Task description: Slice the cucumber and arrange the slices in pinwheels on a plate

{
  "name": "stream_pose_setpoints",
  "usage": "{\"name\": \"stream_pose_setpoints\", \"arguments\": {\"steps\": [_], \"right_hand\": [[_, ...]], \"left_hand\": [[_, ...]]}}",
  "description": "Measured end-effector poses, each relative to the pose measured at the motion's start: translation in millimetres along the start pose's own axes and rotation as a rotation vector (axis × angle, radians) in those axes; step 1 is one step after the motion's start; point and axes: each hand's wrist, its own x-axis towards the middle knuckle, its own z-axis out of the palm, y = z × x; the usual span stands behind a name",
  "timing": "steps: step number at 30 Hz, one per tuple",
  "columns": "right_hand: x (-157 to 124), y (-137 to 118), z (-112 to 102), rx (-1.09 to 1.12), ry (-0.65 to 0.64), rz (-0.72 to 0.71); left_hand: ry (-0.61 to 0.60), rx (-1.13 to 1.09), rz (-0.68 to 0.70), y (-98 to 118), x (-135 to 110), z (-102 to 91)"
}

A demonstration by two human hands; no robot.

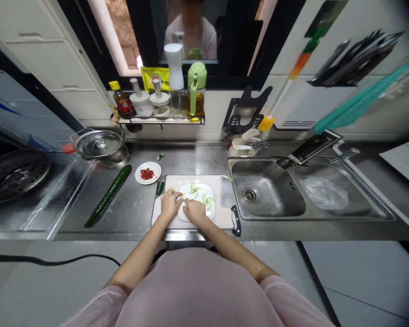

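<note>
A white plate [204,188] with several pale green cucumber slices [193,190] lies on a white cutting board [218,218] at the counter's front edge. My left hand [169,203] rests at the plate's left rim, fingers curled and pinched toward a slice. My right hand [195,210] sits on the plate's near edge, fingers bent down on the slices. The two hands almost touch. A cleaver [229,197] with a black handle lies on the board's right side. What each hand's fingertips hold is too small to make out.
A whole cucumber [109,194] lies diagonally left of the board. A small dish of red chilli [147,173] stands behind it. A lidded pot [98,145] is at the back left, a sink [269,193] to the right, and a bottle rack [162,119] on the wall.
</note>
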Motion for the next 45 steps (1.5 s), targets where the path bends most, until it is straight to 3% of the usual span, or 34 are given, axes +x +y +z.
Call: {"name": "stream_pose_setpoints", "arguments": {"steps": [15,20,25,28,36,45], "right_hand": [[-0.8,0.9,0.5,0.012,0.006,0.001],[-0.4,4.7,-8.4,0.070,0.003,0.028],[-6.2,32.1,-26.3,0.241,0.135,0.113],[-16.8,58.2,-31.1,0.366,0.236,0.192],[-42.7,115.1,-25.5,0.541,0.446,0.303],[-50.0,119.3,-13.7,0.619,0.469,0.287]], "left_hand": [[-0.006,-0.008,-0.028,2.6,-3.5,-0.4],[0.026,-0.074,-0.062,0.5,-2.4,0.2],[0.191,-0.237,-0.221,-17.9,0.6,-4.9],[0.230,-0.301,-0.305,-31.9,-2.5,-12.0],[0.174,-0.244,-0.434,-44.5,-4.8,-22.5],[0.034,-0.066,-0.447,-34.4,18.7,-19.2]]}}
